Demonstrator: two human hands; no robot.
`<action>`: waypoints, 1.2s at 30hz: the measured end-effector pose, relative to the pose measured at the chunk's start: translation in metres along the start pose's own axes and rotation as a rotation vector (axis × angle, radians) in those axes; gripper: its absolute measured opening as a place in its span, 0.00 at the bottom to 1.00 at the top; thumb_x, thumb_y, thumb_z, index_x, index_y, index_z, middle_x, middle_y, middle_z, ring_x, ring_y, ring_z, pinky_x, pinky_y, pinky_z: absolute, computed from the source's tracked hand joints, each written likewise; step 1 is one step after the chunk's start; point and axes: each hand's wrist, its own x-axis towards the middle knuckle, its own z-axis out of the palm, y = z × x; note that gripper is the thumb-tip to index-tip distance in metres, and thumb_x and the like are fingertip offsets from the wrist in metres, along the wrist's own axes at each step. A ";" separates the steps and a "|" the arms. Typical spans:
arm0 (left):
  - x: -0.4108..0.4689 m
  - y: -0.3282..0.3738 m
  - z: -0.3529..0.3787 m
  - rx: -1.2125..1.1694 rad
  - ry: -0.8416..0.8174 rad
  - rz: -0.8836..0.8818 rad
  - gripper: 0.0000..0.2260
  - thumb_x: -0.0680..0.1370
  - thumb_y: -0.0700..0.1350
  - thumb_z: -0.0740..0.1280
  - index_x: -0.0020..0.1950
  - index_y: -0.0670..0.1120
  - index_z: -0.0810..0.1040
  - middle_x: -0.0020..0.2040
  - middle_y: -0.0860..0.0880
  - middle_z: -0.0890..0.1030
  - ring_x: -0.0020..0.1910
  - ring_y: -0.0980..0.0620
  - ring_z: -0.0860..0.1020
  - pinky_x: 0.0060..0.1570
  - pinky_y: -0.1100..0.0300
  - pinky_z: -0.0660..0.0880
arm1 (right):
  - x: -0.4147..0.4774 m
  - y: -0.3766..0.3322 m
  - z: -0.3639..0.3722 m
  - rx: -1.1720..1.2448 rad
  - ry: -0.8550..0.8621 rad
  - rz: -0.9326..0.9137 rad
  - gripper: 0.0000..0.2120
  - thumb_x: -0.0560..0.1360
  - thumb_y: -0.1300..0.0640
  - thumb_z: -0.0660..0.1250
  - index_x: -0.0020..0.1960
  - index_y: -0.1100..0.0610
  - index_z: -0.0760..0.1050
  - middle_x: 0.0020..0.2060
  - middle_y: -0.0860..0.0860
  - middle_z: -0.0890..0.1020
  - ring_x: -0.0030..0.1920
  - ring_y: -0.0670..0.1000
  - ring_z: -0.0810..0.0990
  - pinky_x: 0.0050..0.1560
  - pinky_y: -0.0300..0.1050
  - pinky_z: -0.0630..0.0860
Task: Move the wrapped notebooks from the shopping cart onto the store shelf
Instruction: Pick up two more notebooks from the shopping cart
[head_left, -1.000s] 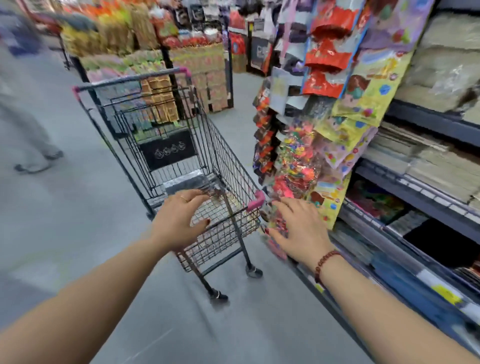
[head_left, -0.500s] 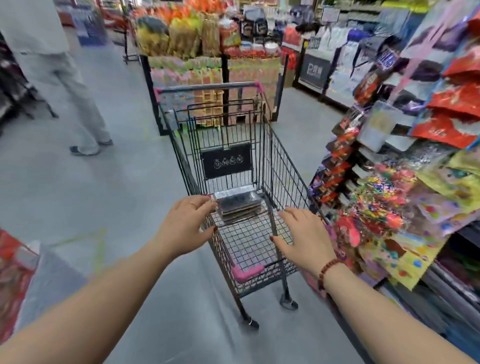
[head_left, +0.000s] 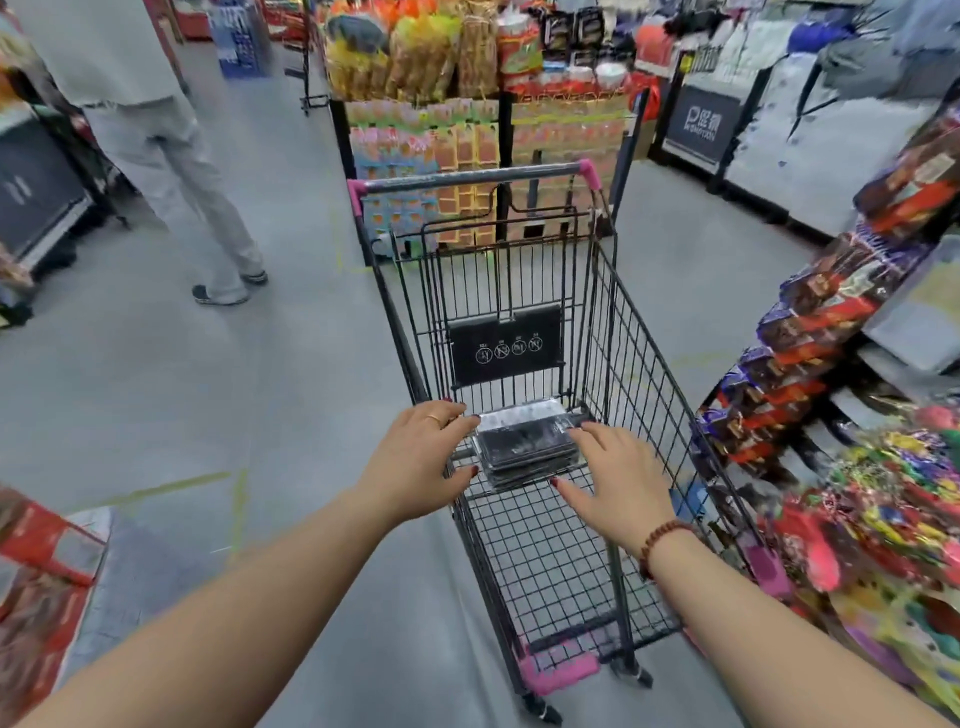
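Reaching into the wire cart, the left hand and right hand are open, fingers spread, on each side of the shiny wrapped notebooks, stacked flat, bare grid in front.

Bright, even light falls from overhead, and the smooth grey floor carries a soft sheen with only a faint shadow under the black wire shopping cart. White glare streaks the clear wrap on the stack of dark notebooks. The centre is fairly sharp; wide-angle bending tilts the edges, and the colourful hanging packets at 4 o'clock smear into blur.
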 end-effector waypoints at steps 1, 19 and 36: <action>0.006 -0.006 0.004 -0.007 -0.004 0.011 0.25 0.72 0.53 0.67 0.67 0.47 0.73 0.66 0.45 0.75 0.66 0.43 0.71 0.66 0.49 0.65 | 0.008 -0.002 0.002 0.004 -0.007 0.008 0.29 0.75 0.39 0.59 0.72 0.51 0.62 0.70 0.49 0.67 0.70 0.50 0.63 0.71 0.48 0.57; 0.156 -0.162 0.032 -0.173 -0.151 0.386 0.27 0.73 0.54 0.65 0.71 0.49 0.68 0.70 0.46 0.71 0.70 0.46 0.66 0.69 0.50 0.63 | 0.146 -0.095 0.055 0.022 -0.046 0.401 0.29 0.76 0.41 0.60 0.72 0.51 0.61 0.70 0.49 0.67 0.70 0.51 0.63 0.71 0.47 0.57; 0.304 -0.135 0.124 -0.096 -0.476 0.533 0.27 0.74 0.52 0.65 0.72 0.46 0.67 0.69 0.45 0.70 0.68 0.45 0.66 0.66 0.54 0.67 | 0.203 0.003 0.116 0.189 -0.100 0.700 0.28 0.75 0.41 0.60 0.71 0.53 0.64 0.67 0.50 0.70 0.67 0.53 0.67 0.67 0.50 0.64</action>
